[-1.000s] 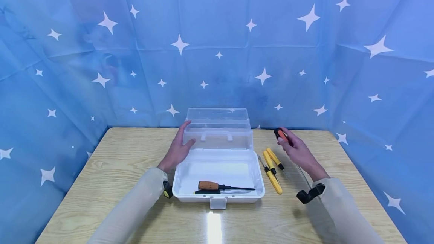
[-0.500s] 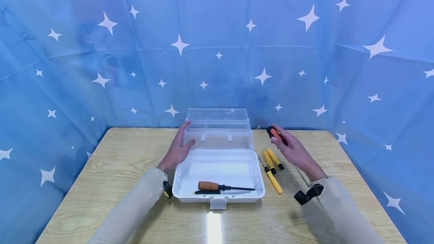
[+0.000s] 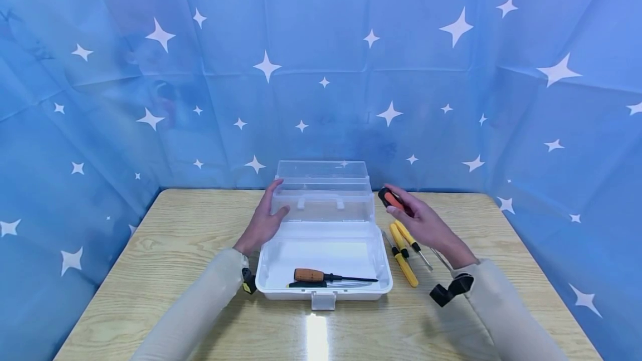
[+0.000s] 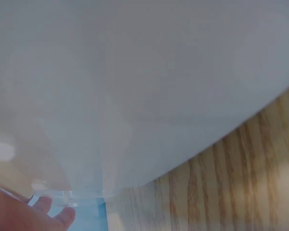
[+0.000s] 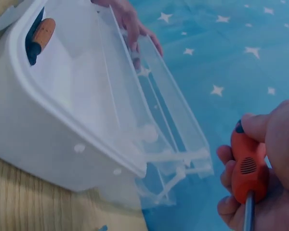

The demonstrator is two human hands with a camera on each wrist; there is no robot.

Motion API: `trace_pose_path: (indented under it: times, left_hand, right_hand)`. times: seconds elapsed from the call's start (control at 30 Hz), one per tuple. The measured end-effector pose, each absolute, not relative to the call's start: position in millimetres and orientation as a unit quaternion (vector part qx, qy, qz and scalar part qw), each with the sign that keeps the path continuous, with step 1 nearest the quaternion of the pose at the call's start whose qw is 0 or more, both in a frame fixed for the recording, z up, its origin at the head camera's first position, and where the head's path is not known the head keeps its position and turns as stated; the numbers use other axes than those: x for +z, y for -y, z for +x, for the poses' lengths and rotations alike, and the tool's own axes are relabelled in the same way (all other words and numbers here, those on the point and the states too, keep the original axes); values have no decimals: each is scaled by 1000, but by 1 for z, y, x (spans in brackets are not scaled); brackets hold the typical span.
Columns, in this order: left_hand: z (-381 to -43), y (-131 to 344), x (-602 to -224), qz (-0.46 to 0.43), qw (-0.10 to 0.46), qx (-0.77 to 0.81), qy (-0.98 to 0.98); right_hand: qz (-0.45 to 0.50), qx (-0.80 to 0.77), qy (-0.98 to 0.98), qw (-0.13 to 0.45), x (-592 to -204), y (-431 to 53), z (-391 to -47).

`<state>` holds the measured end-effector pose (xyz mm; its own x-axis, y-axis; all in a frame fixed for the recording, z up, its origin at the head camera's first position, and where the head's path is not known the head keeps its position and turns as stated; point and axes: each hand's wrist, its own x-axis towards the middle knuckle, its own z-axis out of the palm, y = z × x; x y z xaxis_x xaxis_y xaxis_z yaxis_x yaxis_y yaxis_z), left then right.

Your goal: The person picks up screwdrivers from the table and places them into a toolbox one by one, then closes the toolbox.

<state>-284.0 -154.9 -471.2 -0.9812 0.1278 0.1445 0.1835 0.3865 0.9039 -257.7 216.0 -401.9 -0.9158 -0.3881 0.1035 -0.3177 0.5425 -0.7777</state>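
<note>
A white toolbox (image 3: 321, 249) stands on the table with its clear lid (image 3: 326, 205) tipped back. My left hand (image 3: 262, 222) holds the lid's left edge, thumb in front and fingers behind. In my right hand (image 3: 426, 227) is a screwdriver with an orange and black handle (image 5: 248, 168); its metal shaft (image 5: 249, 211) points back toward my wrist. This hand is raised just right of the lid, above the yellow screwdrivers. Inside the toolbox, along its front wall, lie a brown-handled screwdriver (image 3: 309, 275) and a black-handled screwdriver (image 3: 303, 284).
Three yellow-handled screwdrivers (image 3: 405, 269) lie on the wooden table (image 3: 190, 238) right of the toolbox. A blue curtain with white stars (image 3: 321, 99) hangs close behind the table's back edge. The toolbox's latch (image 3: 323, 301) hangs down at its front.
My right hand has moved left toward the toolbox, carrying the orange and black screwdriver. My left hand and the lid have stayed in place.
</note>
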Motion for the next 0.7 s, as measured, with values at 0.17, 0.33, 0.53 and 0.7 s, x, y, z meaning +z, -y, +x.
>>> trace_pose_path:
  times: [0.17,0.33,0.53,0.7]
  left_hand:
    - [-285,155,-472,-94,25,-544,833]
    - [-279,152,-462,-98,26,-543,834]
    - [-285,154,-471,-94,27,-545,833]
    - [-285,155,-472,-99,29,-545,832]
  right_hand:
    - [-208,-436,-874,53,-397,-208,-256]
    - [-210,-438,-872,64,-386,-198,-250]
    - [-221,-420,-878,59,-382,-189,-248]
    - [-227,-421,-876,62,-390,-187,-252]
